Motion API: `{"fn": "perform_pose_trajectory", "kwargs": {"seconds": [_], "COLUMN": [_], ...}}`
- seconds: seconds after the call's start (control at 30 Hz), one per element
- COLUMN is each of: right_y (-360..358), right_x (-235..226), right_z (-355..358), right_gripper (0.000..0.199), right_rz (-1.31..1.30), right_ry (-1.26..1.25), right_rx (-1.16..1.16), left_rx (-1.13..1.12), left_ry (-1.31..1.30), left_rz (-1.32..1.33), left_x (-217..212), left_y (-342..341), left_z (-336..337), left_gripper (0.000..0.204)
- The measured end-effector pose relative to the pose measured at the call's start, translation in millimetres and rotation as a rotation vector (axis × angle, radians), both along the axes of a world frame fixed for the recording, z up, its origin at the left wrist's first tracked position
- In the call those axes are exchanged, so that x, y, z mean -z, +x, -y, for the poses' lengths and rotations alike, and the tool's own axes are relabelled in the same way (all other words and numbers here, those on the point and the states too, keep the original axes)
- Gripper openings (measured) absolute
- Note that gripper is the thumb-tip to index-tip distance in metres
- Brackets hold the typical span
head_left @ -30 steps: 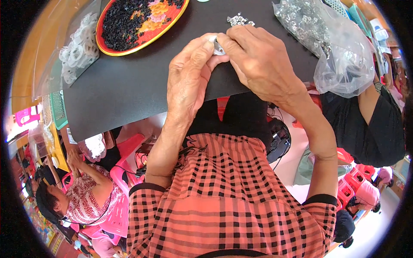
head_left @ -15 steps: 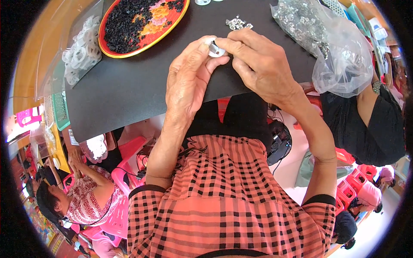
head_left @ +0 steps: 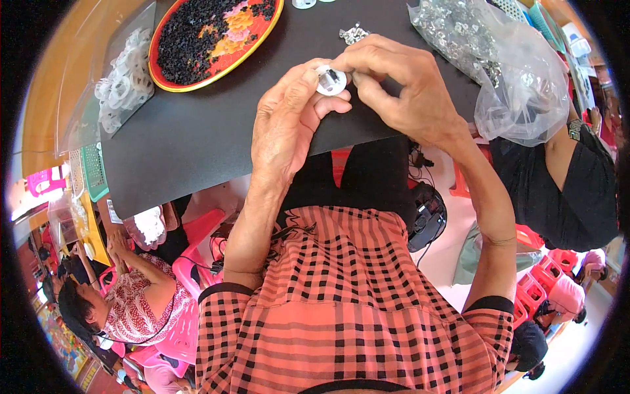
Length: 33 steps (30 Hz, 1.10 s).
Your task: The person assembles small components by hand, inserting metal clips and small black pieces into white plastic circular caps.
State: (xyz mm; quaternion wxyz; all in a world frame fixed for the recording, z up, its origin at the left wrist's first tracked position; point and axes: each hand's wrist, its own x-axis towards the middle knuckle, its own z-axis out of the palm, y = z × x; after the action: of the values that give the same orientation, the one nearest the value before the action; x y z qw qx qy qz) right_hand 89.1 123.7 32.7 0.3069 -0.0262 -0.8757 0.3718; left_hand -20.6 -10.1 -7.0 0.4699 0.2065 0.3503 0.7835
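A small white round plastic piece (head_left: 336, 87) with a shiny metal bit and a dark bit in its middle is held above the near part of the table. My left hand (head_left: 287, 115) pinches its left side between thumb and fingers. From the other side, my right hand (head_left: 410, 88) has its fingertips on the upper right rim, the thumb bent close by; these fingers partly hide the edge. Just beyond my hands lies a little heap of small metal clips (head_left: 354, 34).
A red flowered tray (head_left: 220, 77) of small black parts lies at left, beside a clear bag of white rings (head_left: 121, 88). At right is a clear plastic bag (head_left: 518, 105) of metal parts. White round pieces (head_left: 304, 3) lie at the far edge. People sit on both sides.
The white piece has tipped so more of its face shows. My right index finger has drawn back from its middle to the rim, and the right hand has arched and spread more.
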Motion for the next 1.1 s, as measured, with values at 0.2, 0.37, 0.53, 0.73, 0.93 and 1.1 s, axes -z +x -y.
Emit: {"fn": "perform_pose_trajectory", "kwargs": {"seconds": [0.2,0.37,0.53,0.73,0.93,1.1], "right_y": [-1,-1,1,4,2,5], "right_x": [3,0,-4,-6,-1,-2], "right_z": [0,-2,-1,-6,-3,-2], "right_gripper": [0.022,0.019,0.015,0.011,0.012,0.012], "right_rz": [-0.035,-0.014,0.087,0.138,-0.013,0.105], "right_ry": [-0.002,0.034,-0.042,-0.053,0.333,0.057], "right_rx": [0.004,-0.007,-0.021,-0.022,0.054,0.012], "left_rx": [-0.002,-0.016,-0.055,-0.061,-0.078,-0.046], "left_ry": [-0.002,-0.010,-0.004,-0.021,-0.043,-0.102], "left_rz": [0.013,-0.027,-0.122,-0.165,-0.201,-0.193], "left_x": [-1,-3,-3,2,-2,-5], "left_y": [0,4,9,11,12,8], "left_z": [2,2,1,1,1,1], "left_gripper": [0.031,0.030,0.030,0.030,0.029,0.029]}}
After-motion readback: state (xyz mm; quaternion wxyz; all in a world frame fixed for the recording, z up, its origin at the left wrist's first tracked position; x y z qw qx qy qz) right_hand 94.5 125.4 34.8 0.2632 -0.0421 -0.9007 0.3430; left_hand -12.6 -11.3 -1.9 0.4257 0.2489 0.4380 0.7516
